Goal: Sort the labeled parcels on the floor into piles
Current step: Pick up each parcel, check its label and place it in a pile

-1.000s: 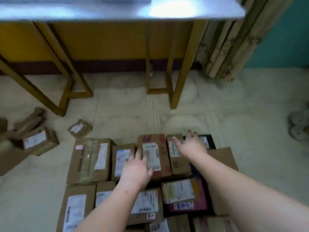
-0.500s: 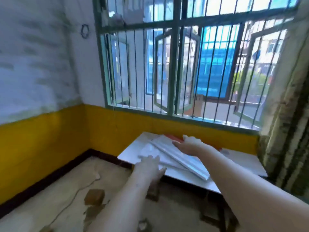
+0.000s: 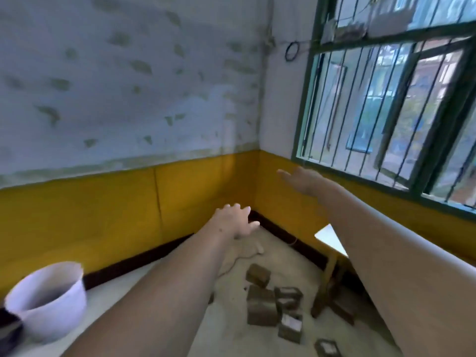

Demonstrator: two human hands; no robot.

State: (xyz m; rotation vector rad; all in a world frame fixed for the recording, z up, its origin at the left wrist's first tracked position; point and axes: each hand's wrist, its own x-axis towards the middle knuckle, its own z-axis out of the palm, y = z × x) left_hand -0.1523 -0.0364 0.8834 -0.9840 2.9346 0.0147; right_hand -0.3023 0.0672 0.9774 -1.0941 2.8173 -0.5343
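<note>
head view: both hands (image 3: 238,220) (image 3: 302,180) outstretched, empty, parcels (image 3: 273,302) on floor well below

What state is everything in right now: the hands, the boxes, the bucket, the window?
Left hand: open, fingers spread, raised, holding nothing.
Right hand: open, flat, raised, holding nothing.
Brown cardboard parcels: scattered on the floor, untouched.
White plastic bucket: upright on the floor.
Green barred window: a pane behind the bars swung open.

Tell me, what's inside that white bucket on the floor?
The white bucket looks dark inside, but nothing in it can be made out. Its near wall hides the bottom, and the picture is blurry there.
</note>
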